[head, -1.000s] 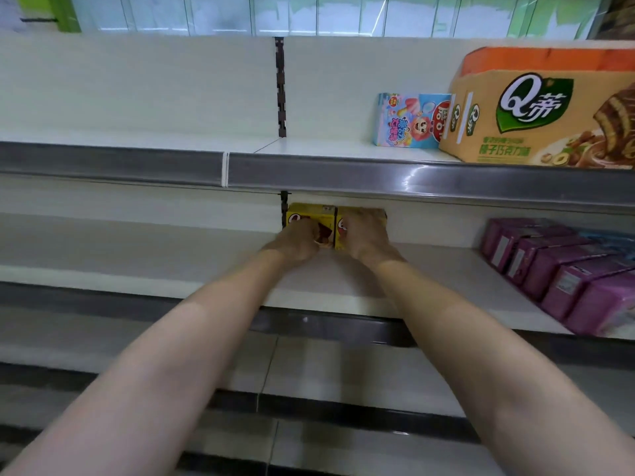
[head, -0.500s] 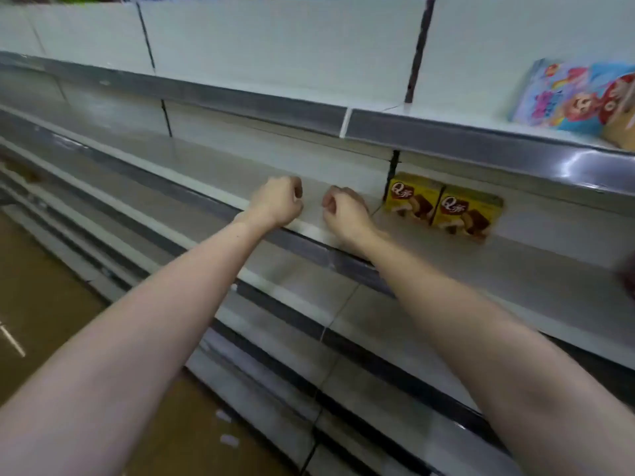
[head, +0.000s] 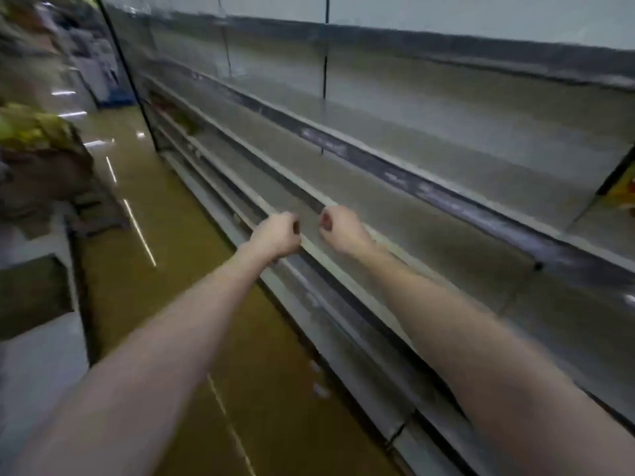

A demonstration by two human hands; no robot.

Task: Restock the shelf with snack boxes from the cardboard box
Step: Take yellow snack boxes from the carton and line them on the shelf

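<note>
yellow snack box [head: 623, 190] far right of both curled, empty grips; left [head: 276, 234], right [head: 342, 230].

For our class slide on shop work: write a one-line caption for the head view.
Left hand and right hand, fingers curled, holding nothing, before blurred shelves.

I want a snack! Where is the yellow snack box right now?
In the head view, only a sliver of the yellow snack box shows at the far right edge, on the grey metal shelf, well right of both curled, bare hands.
</note>
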